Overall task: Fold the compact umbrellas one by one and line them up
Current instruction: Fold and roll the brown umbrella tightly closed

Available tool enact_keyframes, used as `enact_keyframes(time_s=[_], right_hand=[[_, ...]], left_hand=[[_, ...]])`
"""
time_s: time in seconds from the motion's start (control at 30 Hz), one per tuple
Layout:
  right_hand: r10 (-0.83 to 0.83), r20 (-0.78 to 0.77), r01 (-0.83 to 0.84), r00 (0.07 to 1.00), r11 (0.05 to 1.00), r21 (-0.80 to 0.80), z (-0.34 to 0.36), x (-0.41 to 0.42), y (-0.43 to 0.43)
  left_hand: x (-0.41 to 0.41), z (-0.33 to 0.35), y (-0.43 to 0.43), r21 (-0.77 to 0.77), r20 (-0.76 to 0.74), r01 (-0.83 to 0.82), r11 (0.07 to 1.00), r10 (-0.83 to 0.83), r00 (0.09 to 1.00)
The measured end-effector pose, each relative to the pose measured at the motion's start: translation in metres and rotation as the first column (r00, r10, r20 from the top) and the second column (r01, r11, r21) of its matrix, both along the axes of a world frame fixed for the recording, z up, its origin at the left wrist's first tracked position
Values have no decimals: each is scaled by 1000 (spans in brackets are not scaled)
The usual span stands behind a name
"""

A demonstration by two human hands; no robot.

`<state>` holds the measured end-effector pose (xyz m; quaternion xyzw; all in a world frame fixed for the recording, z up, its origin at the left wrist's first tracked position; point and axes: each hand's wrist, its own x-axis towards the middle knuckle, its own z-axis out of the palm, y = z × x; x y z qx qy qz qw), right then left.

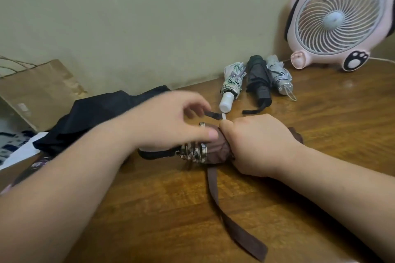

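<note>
Right hand (256,145): fist clamped round the brown umbrella (215,152), which lies centre frame on the wooden table (320,125).
Left hand (171,121): blurred. Fingers curled over the umbrella's handle end, thumb on the brown fabric. Can't tell if it actually grips.
Strap (235,228): 1, brown, loose, trailing to lower centre.
Lined up: 3, side by side at the wall, right of upper centre: patterned umbrella (232,83), dark umbrella (258,78), grey umbrella (277,76).
Black umbrella (102,113): 1, loose heap, left of the hands.
Other: 1 pink fan (339,16) upper right, 1 paper bag (38,91) upper left.
</note>
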<state>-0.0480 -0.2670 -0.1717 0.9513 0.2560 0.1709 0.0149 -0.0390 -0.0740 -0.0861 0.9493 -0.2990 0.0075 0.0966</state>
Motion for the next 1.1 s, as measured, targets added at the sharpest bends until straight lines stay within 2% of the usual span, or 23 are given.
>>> enact_keyframes(time_s=[0.07, 0.13, 0.2, 0.3, 0.37, 0.47, 0.57, 0.73, 0.8, 0.87, 0.93, 1.0, 1.03, 1.07, 1.1], right_hand=[[10, -19, -10, 1000, 999, 34, 1, 2, 3], [17, -14, -17, 1000, 999, 39, -2, 3, 3], [20, 33, -21, 999, 999, 44, -5, 4, 3], [7, 84, -12, 996, 999, 52, -8, 5, 3], [-17, 130, 11, 991, 999, 45, -8, 5, 3], [-35, 199, 24, 979, 998, 53, -9, 8, 0], [-28, 189, 19, 982, 998, 52, -12, 9, -2], [-1, 250, -23, 968, 996, 90, -1, 11, -10], [78, 269, -105, 960, 990, 90, 5, 9, -11], [223, 327, -283, 918, 947, 150, 12, 2, -11], [313, 441, -446, 841, 862, 240, 14, -4, -9], [299, 470, -505, 830, 761, 408, 10, -8, -7], [276, 400, -469, 874, 693, 547, 7, -8, -6], [243, 264, -359, 933, 632, 686, 6, -7, -4], [219, 55, -180, 974, 601, 778, 5, -5, -1]], left_hand=[[-3, -9, -9, 299, -51, -38, 954, 55, 997], [-7, -22, -20, 504, 104, -75, 861, 26, 994], [-3, -29, -26, 522, 237, -107, 846, -23, 971], [1, -27, -34, 520, 230, -104, 848, -21, 973], [5, -22, -43, 537, 143, -83, 840, 6, 990], [21, -12, -49, 522, -98, -22, 853, 85, 992], [35, -10, -49, 467, -262, 18, 884, 119, 958], [35, -19, -42, 267, -269, -39, 963, 113, 956], [34, -20, -32, 150, -319, -104, 983, 148, 936], [31, -23, -17, 11, -370, -201, 980, 191, 909], [26, -29, 1, -215, -503, -337, 917, 192, 843], [18, -35, 17, -399, -695, -518, 757, 118, 709], [13, -38, 22, -453, -735, -564, 690, 69, 675], [10, -41, 26, -494, -737, -578, 650, 40, 674], [6, -43, 28, -532, -724, -577, 619, 20, 689]])
